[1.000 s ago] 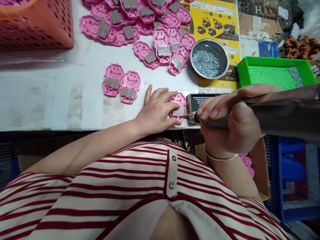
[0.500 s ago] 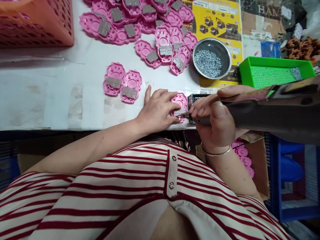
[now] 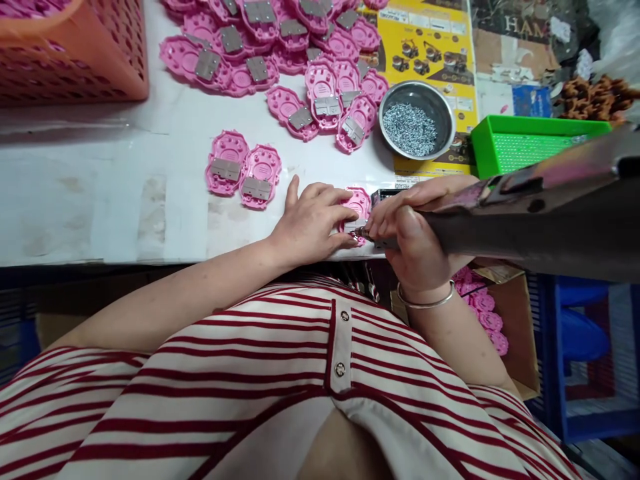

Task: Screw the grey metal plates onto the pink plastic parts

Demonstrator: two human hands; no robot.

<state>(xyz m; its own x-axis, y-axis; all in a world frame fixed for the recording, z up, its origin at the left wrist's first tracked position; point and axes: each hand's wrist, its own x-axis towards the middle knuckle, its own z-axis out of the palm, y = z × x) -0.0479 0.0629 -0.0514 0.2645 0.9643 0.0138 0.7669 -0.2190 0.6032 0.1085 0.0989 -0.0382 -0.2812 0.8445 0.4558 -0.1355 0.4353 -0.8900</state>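
Observation:
My left hand (image 3: pixel 311 223) lies on the table's front part, its thumb and fingertips pressed on a pink plastic casing (image 3: pixel 359 199) with a grey metal plate. My right hand (image 3: pixel 421 248) is wrapped round a dark electric screwdriver (image 3: pixel 530 230), held slanting in from the right. The tool's bit reaches the lower part of the casing, beside my left thumb and index finger. Whether a screw sits under the tip is too small to tell. Behind my right fingers, a small dark box (image 3: pixel 384 195) is partly hidden.
Two pink casings with plates (image 3: pixel 243 170) lie left of my hand. A heap of similar casings (image 3: pixel 260 43) fills the back. A steel bowl of screws (image 3: pixel 447 130), a green tray (image 3: pixel 483 150) and an orange basket (image 3: pixel 135 77) stand around. A cardboard box (image 3: pixel 520 327) holds pink parts below.
The screwdriver and my right hand have shifted slightly left, and the tool's rear end sits higher in view. The whole view has moved a little. My left hand keeps its hold.

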